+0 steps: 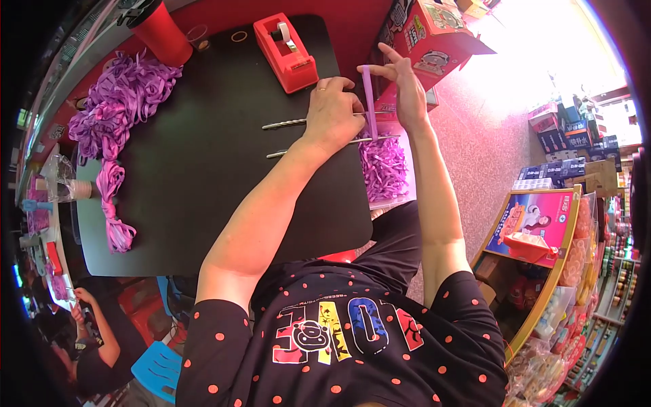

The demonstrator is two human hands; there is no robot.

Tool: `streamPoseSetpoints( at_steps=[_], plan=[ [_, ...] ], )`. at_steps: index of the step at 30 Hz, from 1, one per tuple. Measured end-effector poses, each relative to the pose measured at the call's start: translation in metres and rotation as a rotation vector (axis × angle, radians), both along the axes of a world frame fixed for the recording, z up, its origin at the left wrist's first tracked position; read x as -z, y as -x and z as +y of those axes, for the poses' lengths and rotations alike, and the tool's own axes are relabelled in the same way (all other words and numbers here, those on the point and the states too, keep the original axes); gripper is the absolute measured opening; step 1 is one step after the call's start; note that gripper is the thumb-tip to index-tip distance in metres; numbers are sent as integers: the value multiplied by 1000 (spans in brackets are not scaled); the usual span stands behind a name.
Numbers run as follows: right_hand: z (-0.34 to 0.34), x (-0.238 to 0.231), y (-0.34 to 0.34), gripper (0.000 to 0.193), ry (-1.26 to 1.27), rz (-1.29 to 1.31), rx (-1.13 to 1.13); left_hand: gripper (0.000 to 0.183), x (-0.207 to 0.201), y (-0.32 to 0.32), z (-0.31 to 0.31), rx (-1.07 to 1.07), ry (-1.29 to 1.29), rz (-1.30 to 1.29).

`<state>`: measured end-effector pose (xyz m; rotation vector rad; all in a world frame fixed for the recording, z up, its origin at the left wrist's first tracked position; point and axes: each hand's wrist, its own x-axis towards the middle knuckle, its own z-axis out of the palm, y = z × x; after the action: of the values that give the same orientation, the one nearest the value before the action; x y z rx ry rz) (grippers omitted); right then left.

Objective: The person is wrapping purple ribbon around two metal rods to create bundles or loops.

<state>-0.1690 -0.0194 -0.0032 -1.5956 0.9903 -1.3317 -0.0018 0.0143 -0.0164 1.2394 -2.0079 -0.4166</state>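
My left hand [333,115] lies over the table's right edge, its fingers curled round a thin twisted metal rod [283,124]. A second metal rod [281,154] passes under that wrist and sticks out beyond the edge. From the rods a flat purple ribbon strip [369,95] runs up to the fingertips of my right hand [409,88], which hold its far end; one finger of that hand is stretched away. Exactly how the strip meets the rods is partly hidden. Below them, short purple ribbon pieces [385,169] fill a pale container beside the table.
On the black table [217,183] stand a red tape dispenser [288,57], a red cup [161,35] and a large heap of purple ribbon [119,112]. A red printed carton [434,44] is close behind my right hand. A display stand [532,234] is at right; another person [102,339] sits lower left.
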Motion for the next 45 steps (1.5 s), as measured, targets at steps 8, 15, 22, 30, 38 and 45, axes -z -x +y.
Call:
streamPoseSetpoints(
  at_steps=[8, 15, 22, 30, 38, 45],
  plan=[
    [-14, 48, 10, 62, -115, 131, 45, 9, -1, 0, -2, 8, -57, 12],
    [37, 73, 12, 59, -331, 101, 58, 4, 1, 1, -1, 7, -64, 28],
    [144, 58, -8, 35, -229, -59, 224, 3, 3, 1, -1, -16, 4, 15],
    [144, 3, -11, 30, -228, 122, 204, 16, -1, -3, -3, 31, -28, -37],
    [117, 11, 8, 35, -421, -65, 119, 21, -28, 12, 65, 185, -950, 924],
    [119, -4, 2, 31, -527, 58, 220, 57, -13, 60, 107, 95, -1458, 1632]
  ],
)
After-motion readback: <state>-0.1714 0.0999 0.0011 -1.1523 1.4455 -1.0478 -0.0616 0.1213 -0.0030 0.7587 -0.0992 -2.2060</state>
